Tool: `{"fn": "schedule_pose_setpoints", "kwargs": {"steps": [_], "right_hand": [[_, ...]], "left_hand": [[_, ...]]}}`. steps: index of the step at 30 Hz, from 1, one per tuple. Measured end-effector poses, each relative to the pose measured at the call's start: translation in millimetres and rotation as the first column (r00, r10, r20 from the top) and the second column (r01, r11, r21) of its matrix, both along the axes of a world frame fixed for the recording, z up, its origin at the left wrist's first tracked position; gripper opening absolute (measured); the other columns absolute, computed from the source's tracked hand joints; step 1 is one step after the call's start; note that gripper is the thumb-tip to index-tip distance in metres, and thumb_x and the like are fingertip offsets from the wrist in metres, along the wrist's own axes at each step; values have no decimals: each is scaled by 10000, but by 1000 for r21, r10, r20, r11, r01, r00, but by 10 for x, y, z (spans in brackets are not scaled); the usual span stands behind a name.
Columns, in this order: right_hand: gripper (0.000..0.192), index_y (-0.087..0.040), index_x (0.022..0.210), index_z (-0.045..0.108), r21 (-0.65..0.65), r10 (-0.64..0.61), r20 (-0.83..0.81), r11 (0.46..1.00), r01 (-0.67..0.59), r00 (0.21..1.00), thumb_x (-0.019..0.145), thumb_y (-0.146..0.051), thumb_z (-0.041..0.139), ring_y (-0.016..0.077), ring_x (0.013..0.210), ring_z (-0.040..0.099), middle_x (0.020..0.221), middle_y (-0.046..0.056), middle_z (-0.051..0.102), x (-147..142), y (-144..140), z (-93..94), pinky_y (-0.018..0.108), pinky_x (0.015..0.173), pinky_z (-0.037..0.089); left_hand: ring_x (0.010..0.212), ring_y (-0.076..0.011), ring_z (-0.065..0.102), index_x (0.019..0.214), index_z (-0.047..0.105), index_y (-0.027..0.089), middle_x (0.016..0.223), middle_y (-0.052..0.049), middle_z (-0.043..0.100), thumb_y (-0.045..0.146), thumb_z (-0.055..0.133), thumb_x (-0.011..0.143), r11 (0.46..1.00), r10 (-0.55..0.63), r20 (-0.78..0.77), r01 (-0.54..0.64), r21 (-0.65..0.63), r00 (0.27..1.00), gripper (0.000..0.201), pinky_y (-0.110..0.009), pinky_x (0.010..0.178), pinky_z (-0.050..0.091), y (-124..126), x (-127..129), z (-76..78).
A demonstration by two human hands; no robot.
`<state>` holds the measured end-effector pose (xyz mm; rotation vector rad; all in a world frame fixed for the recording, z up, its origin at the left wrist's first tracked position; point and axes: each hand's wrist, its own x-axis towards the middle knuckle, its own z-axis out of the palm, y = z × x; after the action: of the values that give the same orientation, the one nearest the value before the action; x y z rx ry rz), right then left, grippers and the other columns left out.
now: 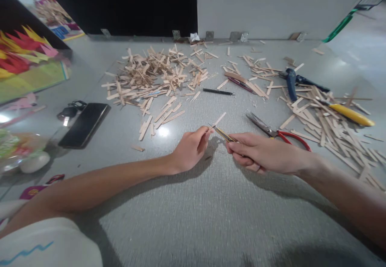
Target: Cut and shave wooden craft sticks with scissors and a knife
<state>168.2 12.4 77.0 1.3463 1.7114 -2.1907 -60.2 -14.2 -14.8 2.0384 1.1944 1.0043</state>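
Note:
My left hand [191,148] is closed in a pinch around one end of a thin wooden stick [220,118], which points up and to the right. In my right hand [251,150] is a slim cutter knife [223,134], yellow and dark, its handle mostly covered by my fingers. The knife's tip meets the stick right by my left fingertips; whether it cuts into the wood is too small to tell. Just beyond my right hand lie red-handled scissors [265,127]. A black pen [218,92] rests farther back on the grey table [187,214].
Heaped wooden sticks [157,72] lie at the back left, more sticks [328,126] at right. Blue-handled pliers [291,84] and a yellow-handled tool [351,114] lie among them. A phone [86,125] sits at left. An upright panel [271,9] bounds the back.

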Motion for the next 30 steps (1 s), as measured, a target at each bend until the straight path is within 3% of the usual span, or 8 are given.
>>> {"fn": "schedule_pose_setpoints", "kwargs": {"steps": [4,8,11,14,20,25,27,30], "right_hand": [[433,-249,828,397,-30,-22,-51,999,21,998,1058,-559,595,66,514,320,662,-93,392,-9,-16,-16,190,441,297],[399,-270,859,365,-82,-59,-83,995,52,995,1080,-535,565,70,470,286,633,-119,351,-92,-145,-193,199,416,353],[340,-278,889,343,-127,-170,-131,980,154,977,1124,-494,460,74,467,258,637,-119,348,-216,-311,-378,183,411,300],[309,-286,916,343,-143,-260,-145,960,240,955,1147,-488,382,83,464,225,621,-124,307,-246,-341,-426,168,409,257],[438,-267,852,350,-285,-16,-159,958,-31,987,1046,-524,648,50,469,172,630,-129,283,-90,-77,-249,146,400,160],[351,-285,886,312,-202,-258,-177,954,221,950,1152,-502,385,87,453,202,594,-133,280,-258,-281,-453,157,402,263],[339,-281,892,331,-185,-199,-183,969,165,963,1149,-482,423,81,460,206,606,-132,290,-258,-267,-461,149,408,261],[378,-276,881,349,-220,-84,-172,975,45,981,1103,-507,550,66,468,164,619,-135,279,-153,-88,-314,141,402,194]], "left_hand": [[494,-101,466,915,536,221,645,58,560,313,357,1148,1000,0,-17,-1,-14,1000,308,-225,545,394,-3,0,7],[537,-115,498,854,476,232,674,36,584,370,344,1154,999,5,-11,-5,-53,1000,356,-235,563,410,-21,6,21],[497,-112,456,845,446,242,609,70,507,408,320,1158,996,-13,22,15,-84,1000,376,-236,547,388,-29,10,27],[499,-111,422,833,430,244,606,77,471,397,326,1149,998,-25,16,26,-60,1000,366,-237,534,363,-19,6,22],[528,-108,395,828,435,242,611,84,427,345,420,1101,997,-69,23,70,-29,997,292,-227,540,349,15,-13,18],[504,-106,389,824,439,241,605,76,466,393,375,1129,997,-45,40,48,-54,998,347,-235,531,344,1,-11,25],[505,-108,400,827,459,237,606,71,478,452,376,1136,996,-37,54,41,-82,998,385,-237,527,346,1,-3,28],[513,-112,425,819,480,232,595,67,472,520,384,1135,994,-26,74,33,-106,997,438,-235,521,347,21,14,40]]}}
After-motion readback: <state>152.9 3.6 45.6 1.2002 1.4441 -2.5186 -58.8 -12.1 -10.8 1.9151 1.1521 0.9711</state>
